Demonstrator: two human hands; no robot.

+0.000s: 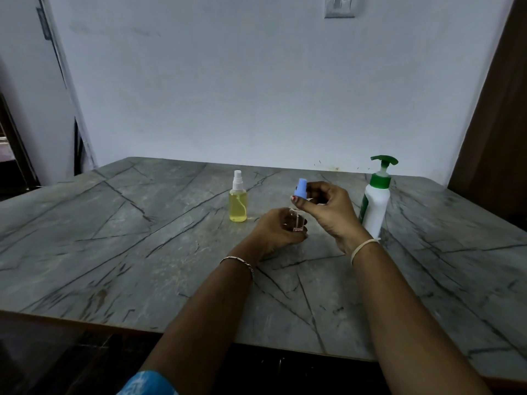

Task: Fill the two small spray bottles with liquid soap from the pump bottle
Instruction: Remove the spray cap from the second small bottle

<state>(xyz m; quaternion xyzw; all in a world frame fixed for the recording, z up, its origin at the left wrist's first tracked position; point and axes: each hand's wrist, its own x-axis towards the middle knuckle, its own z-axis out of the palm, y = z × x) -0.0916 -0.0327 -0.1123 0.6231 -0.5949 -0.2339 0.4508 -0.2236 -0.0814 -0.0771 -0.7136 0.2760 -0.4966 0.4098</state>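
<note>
Table (pixel 114 223): grey marble-patterned top with dark veins; it bears all three bottles
Sleeve (pixel 148 383): a blue patterned scrap at the bottom edge, on the left arm
Filled spray bottle (pixel 237 203): upright on the table left of both hands and apart from them; yellow liquid reaches nearly to its shoulder, and its white spray top is on
Bracelet (pixel 239 262): thin metal band on the left wrist
Left hand (pixel 273 229): low on the table, fingers curled round the clear spray bottle, gripping its lower body
Clear spray bottle (pixel 298 222): small and see-through, upright in the left hand at the middle of the table; how much it holds cannot be told
Blue cap (pixel 301 189): spray top held just above the clear bottle's neck; whether it touches the neck cannot be told
Right hand (pixel 328 212): raised above the left hand, thumb and fingertips pinching the blue cap, the other fingers curled
Wall switch (pixel 340 5): pale plate at the top edge of the wall
Wrist band (pixel 363 246): light loop round the right wrist
Pump bottle (pixel 376 206): white with a green collar and pump head, upright just right of the right hand, untouched
Door (pixel 499 124): dark brown panel at the far right
</note>
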